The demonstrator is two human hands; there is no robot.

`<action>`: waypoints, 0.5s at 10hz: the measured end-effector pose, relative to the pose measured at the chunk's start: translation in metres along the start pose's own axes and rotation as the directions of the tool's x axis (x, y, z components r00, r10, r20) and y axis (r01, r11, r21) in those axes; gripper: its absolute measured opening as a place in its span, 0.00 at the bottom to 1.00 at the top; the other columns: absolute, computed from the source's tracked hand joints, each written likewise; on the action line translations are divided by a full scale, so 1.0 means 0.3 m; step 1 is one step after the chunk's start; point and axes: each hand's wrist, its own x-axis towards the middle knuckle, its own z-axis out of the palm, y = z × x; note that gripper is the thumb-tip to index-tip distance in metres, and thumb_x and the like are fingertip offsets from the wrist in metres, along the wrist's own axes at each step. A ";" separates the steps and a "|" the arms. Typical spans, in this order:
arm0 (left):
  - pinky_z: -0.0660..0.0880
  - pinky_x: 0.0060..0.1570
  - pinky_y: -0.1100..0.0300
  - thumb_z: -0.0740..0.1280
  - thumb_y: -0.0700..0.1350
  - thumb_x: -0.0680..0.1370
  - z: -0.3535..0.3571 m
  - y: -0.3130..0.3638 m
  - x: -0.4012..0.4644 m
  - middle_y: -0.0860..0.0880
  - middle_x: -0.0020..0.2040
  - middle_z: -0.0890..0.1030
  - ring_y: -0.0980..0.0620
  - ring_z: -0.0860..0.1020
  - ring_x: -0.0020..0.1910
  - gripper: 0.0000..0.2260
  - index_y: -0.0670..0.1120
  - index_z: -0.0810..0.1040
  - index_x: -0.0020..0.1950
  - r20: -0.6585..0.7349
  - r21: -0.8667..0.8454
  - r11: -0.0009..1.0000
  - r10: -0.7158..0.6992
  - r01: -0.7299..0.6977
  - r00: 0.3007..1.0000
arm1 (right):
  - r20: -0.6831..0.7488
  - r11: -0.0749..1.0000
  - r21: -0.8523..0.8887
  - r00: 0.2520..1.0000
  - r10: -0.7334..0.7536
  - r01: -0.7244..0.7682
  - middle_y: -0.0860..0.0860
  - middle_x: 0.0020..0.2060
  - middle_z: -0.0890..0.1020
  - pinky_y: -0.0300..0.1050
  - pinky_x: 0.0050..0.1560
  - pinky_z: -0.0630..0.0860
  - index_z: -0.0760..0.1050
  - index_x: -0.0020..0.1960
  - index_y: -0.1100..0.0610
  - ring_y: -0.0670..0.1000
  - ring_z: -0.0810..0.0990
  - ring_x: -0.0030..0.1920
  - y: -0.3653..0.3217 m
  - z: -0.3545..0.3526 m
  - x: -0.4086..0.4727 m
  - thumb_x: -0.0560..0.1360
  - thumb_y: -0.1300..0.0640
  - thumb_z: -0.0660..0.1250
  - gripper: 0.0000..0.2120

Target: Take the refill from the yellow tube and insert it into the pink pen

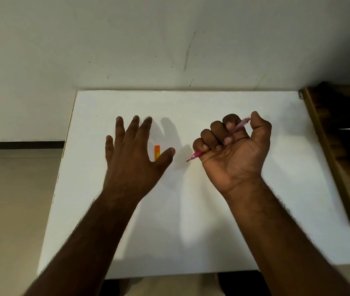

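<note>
Refill work not yet begun, I judge. White table (223, 221) bears everything. Left hand (133, 152), fingers spread, hovers over yellow tube (157, 152) at table centre, apparently reaching. Right hand (233, 146) at three o'clock fists pink pen (197, 155), tip toward tube.

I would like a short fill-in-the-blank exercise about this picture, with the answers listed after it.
1. The pink pen is gripped in the person's ____ hand.
2. The yellow tube lies on the white table, partly hidden under the ____ hand.
3. The fingers of the left hand are ____, holding nothing.
4. The pen's writing tip points toward the ____ tube.

Answers: right; left; spread open; yellow
</note>
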 end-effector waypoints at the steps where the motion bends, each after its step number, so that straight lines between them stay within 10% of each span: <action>1: 0.45 0.77 0.42 0.63 0.67 0.76 -0.001 0.001 0.000 0.52 0.82 0.53 0.50 0.40 0.81 0.38 0.54 0.55 0.81 0.001 0.001 1.000 0.000 0.000 1.000 | 0.013 1.000 0.013 1.000 0.011 -0.011 0.49 0.27 0.59 0.45 0.35 0.59 0.63 0.34 0.55 0.50 0.53 0.30 -0.001 0.000 -0.001 0.78 0.43 0.51 0.20; 5: 0.44 0.78 0.42 0.63 0.66 0.76 -0.003 0.003 -0.001 0.52 0.82 0.53 0.50 0.40 0.81 0.38 0.53 0.55 0.81 0.008 -0.005 1.000 -0.002 0.002 1.000 | 0.028 0.997 0.076 1.000 -0.012 0.010 0.48 0.26 0.60 0.45 0.34 0.58 0.65 0.36 0.55 0.50 0.54 0.29 0.001 -0.012 0.004 0.78 0.40 0.52 0.22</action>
